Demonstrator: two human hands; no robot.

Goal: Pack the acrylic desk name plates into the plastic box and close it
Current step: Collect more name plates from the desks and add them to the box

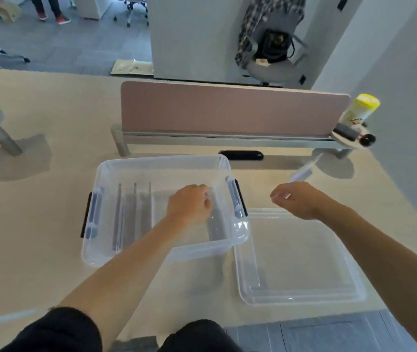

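Dark-clothed knees (192, 336) sit at the near edge of a pale worktop (37, 199), both bare forearms stretched out over it. Centre stage, the clear plastic box (105, 250) stands open with its black side latches down, three acrylic name plates (133, 212) upright on edge in its left half. Just to its right, the clear lid (299, 262) lies flat on the worktop, touching the box's corner. Inside the box's right half, the left hand (189, 207) has its fingers curled around another clear plate (216, 224), hard to make out. Hovering beyond the lid, the right hand (296, 199) holds its fingers loosely curled and empty. One more plate (304, 171) stands on the worktop behind it.
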